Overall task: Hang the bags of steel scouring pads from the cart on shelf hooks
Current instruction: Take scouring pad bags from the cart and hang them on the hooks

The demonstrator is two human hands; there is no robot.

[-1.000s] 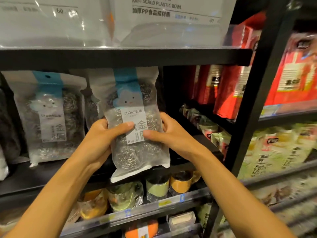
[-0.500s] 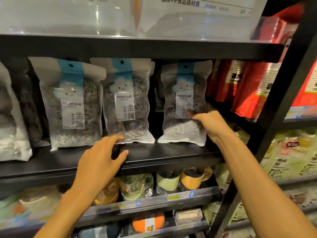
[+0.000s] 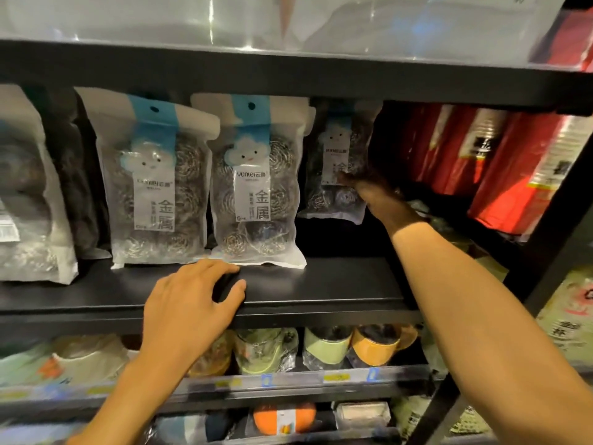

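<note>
Three clear bags of steel scouring pads with blue cloud headers hang under a black shelf. The left bag (image 3: 154, 194) and the middle bag (image 3: 256, 187) hang at the front. Further back in shadow is the right bag (image 3: 337, 155), and my right hand (image 3: 375, 194) holds its lower right side, thumb across its front. My left hand (image 3: 192, 303) rests with relaxed fingers on the front edge of the black shelf board (image 3: 337, 290), just below the middle bag. The hooks themselves are hidden behind the bag headers.
Dark and grey scourer packs (image 3: 29, 187) hang at far left. Red packages (image 3: 481, 162) fill the bay to the right behind a black upright post (image 3: 545, 252). Wrapped mugs (image 3: 353, 348) stand on the shelf below, and clear plastic packs (image 3: 288, 20) sit on the shelf above.
My right hand has pushed the right bag deeper into the shelf bay. The left hand let go of that bag a second ago and settled on the shelf edge. The view came closer.
</note>
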